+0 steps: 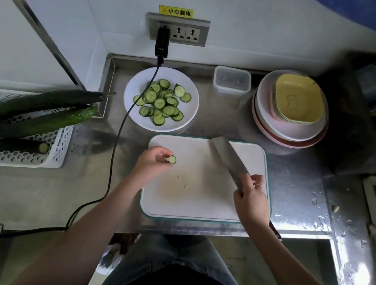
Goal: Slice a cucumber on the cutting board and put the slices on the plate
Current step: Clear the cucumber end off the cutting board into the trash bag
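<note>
I see my left hand (153, 159) pinching a cucumber stub (171, 159) over the cutting board (199, 192), its far end hidden by my fingers. My right hand (250, 197) grips the knife (228, 157), handle mostly covered. The plate (190, 87) of slices (161, 102) sits at twelve o'clock from the board on the table (295, 193).

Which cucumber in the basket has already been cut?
The shortest cucumber, nearest the camera in the basket: its right end shows a pale cut face. The other two are whole.
</note>
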{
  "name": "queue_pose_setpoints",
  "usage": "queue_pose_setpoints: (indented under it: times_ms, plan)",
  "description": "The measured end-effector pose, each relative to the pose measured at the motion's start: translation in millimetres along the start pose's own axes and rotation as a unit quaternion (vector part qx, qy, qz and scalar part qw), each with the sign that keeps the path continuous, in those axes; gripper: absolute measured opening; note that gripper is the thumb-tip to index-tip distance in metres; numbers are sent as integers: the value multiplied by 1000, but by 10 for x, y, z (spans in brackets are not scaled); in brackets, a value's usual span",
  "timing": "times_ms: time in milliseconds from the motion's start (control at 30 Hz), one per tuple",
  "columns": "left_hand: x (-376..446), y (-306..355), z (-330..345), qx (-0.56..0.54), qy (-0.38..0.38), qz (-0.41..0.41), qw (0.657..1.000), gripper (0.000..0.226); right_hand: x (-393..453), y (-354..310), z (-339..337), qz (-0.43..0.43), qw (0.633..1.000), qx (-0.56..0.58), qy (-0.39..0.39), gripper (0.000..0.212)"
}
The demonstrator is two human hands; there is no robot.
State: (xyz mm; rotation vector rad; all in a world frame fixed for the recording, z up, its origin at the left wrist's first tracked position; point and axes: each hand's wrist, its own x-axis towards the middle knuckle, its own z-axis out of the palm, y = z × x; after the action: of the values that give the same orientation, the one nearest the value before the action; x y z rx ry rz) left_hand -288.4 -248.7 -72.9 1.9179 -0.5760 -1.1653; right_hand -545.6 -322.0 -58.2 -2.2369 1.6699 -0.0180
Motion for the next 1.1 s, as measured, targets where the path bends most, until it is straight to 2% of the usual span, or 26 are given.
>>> queue_pose_setpoints:
  times_ms: [167,367,500,633,800,933,1100]
  plan:
    - [-3,54,80,19,2,17,1000,20,-57,105,198,-5,1000,2,-20,37]
    - [23,44,77,-58,-29,-21,998,21,-39,119,275,-87,990,-113,13,43]
    - [30,10,54,-73,-30,-28,997,25,-40,-64,219,-97,993,-66,29,35]
    - [36,-90,-50,-36,3,-24,999,34,-5,-393,256,-155,988,11,-28,32]
    - [-56,-139,-142,-55,52,-16,997,16,44,-685,312,-185,979,24,-83,34]
    - [-167,-231,-210,-1,64,6,998,14,45,-801,370,-237,964,-20,-122,41]
    - [-322,-312,-148,132,90,36,986,21,33,-587,484,-287,941,-77,-161,56]
